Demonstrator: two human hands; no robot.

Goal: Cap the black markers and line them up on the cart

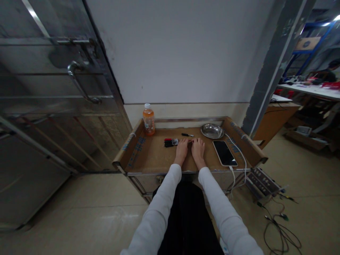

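My left hand [182, 148] reaches over the cardboard-lined top of a cart, fingers bent and closed, right beside the ends of several marker pens [170, 142] with red and black parts. Close to its right, my right hand [198, 148] also has its fingers bent down and drawn together. Between the fingertips of both hands shows a bit of something small and reddish, mostly hidden by the fingers. Just beyond the hands, a single dark pen [187, 135] with a pale end lies on the cardboard.
An orange drink bottle [148, 120] stands at the back left corner. At the right are a shallow metal bowl [212, 131] and a phone [225, 153] with a white cable [242, 156]. Raised cardboard sides [245, 141] edge the cart. A power strip [264, 184] and cables lie on the floor.
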